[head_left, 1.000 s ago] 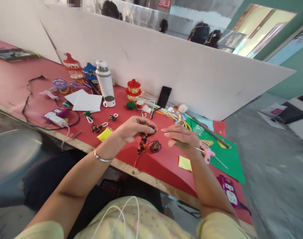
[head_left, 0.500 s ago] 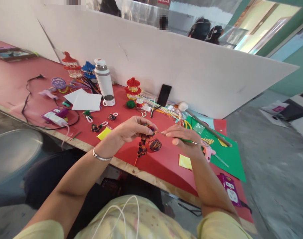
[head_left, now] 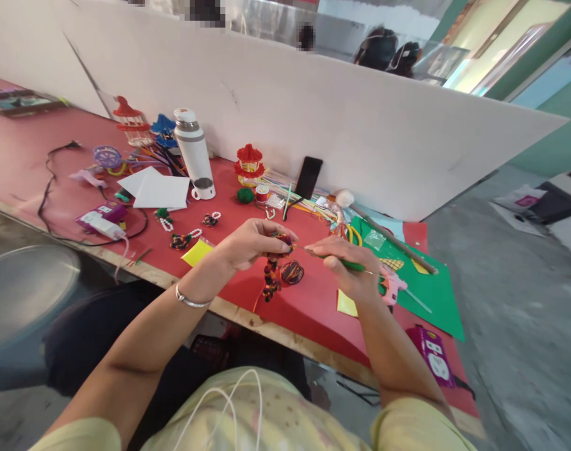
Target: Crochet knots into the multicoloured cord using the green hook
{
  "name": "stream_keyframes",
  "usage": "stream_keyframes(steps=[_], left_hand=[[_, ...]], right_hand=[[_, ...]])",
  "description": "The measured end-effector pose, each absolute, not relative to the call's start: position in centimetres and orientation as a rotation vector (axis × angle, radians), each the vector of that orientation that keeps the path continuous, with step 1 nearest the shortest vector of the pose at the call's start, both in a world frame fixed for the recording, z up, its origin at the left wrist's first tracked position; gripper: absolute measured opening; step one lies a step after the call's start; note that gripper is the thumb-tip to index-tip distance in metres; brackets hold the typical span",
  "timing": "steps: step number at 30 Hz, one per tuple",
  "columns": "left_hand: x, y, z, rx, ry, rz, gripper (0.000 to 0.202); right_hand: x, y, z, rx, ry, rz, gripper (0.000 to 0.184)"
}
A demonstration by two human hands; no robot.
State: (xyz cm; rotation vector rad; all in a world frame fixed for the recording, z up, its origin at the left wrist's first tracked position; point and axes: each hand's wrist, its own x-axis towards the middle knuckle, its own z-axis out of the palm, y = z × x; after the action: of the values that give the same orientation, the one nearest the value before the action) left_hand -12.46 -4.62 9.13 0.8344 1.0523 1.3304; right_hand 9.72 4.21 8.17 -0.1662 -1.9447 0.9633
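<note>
In the head view, the left hand [head_left: 255, 243] pinched a dark multicoloured yarn piece [head_left: 280, 244] above the red worktop [head_left: 313, 316]; the right hand [head_left: 349, 258] gripped a green-handled hook [head_left: 353, 265], its slim tip pointing at the piece, though whether it sat in a loop could not be told; a knobbly length [head_left: 271, 282] hung below the left hand, so part seemed worked, while the yarn ball [head_left: 292, 272] beside it suggested more remained; the white flask [head_left: 194, 153] stood capped; the handled cup [head_left: 203, 191] before it was open-topped, contents unclear; a clear packet [head_left: 374, 239] lay on the green sheet [head_left: 436, 307].
</note>
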Motion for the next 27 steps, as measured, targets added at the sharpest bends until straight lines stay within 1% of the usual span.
stream_keyframes(steps=[3,5,7,11,13,16,18,20,22,27], left_hand=[[-11.7,-4.5,8.8,0.879,1.060,1.438,0.025],[-11.5,-4.4,8.5,0.858,1.049,1.454,0.022],[-11.6,-4.3,8.3,0.813,1.028,1.435,0.021],[-12.3,-4.4,8.3,0.770,0.998,1.375,0.020],[-12.2,-4.4,8.5,0.776,1.010,1.377,0.020],[-11.3,-4.3,8.5,0.814,1.030,1.430,0.022],[-10.4,-4.1,8.3,0.842,1.037,1.495,0.028],[-9.5,-4.0,8.0,0.848,1.048,1.601,0.033],[-8.8,-3.8,7.5,0.845,1.075,1.711,0.037],[-8.0,-3.9,6.6,0.935,1.228,1.889,0.037]], right_hand=[[9.5,3.8,7.1,-0.388,-1.734,1.190,0.020],[9.3,3.6,6.7,-0.452,-1.655,1.262,0.021],[9.3,3.6,6.7,-0.445,-1.676,1.229,0.019],[9.8,3.6,7.6,-0.348,-1.808,1.056,0.015],[10.0,3.7,7.6,-0.337,-1.820,1.066,0.016],[9.4,3.9,6.6,-0.374,-1.715,1.273,0.020],[8.5,3.8,5.6,-0.395,-1.588,1.421,0.023],[7.5,3.6,4.5,-0.412,-1.454,1.472,0.027],[6.6,3.3,3.8,-0.416,-1.384,1.424,0.028],[5.8,3.0,4.2,-0.426,-1.532,1.063,0.019]])
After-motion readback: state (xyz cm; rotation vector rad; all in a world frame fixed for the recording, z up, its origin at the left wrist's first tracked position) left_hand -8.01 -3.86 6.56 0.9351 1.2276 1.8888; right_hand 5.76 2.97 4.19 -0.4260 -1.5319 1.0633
